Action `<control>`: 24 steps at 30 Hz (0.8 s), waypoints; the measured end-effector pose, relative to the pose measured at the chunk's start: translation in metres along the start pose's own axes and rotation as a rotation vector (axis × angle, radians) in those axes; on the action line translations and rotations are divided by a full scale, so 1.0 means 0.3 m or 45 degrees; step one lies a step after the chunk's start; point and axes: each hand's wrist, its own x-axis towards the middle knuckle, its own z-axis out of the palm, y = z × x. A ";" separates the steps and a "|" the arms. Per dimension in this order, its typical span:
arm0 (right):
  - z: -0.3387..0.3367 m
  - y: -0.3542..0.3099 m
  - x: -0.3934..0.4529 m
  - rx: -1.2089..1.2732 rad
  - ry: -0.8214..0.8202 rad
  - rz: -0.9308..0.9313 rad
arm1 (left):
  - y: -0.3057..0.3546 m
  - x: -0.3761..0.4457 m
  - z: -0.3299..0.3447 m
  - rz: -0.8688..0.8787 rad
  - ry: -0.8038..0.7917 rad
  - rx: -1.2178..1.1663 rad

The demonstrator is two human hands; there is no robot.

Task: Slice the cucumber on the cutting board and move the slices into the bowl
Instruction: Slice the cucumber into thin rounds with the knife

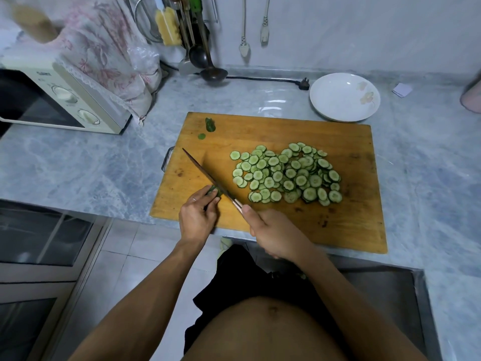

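on the cutting board [338, 142], thin green-rimmed cucumber slices [286, 174] lie heaped.

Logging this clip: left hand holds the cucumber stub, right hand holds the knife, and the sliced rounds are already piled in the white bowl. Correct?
Not quite. The head view shows the pale green cucumber slices heaped on the wooden cutting board; the white bowl holds none. The left hand and right hand are as stated.

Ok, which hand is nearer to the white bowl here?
Right. The right hand grips the knife handle at the cutting board's near edge, below the bowl. The left hand holds the cucumber stub further left, so farther away.
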 end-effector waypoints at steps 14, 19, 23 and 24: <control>0.001 -0.024 0.017 -0.037 -0.065 -0.003 | 0.003 -0.004 0.008 -0.019 -0.001 0.019; -0.011 -0.043 0.030 -0.038 -0.081 -0.015 | -0.001 -0.001 0.011 -0.038 0.011 0.002; -0.001 -0.050 0.054 -0.031 -0.105 0.024 | -0.009 -0.005 0.010 0.027 0.017 0.024; 0.004 -0.050 0.068 -0.019 -0.113 0.047 | -0.008 -0.009 0.012 0.047 0.015 0.026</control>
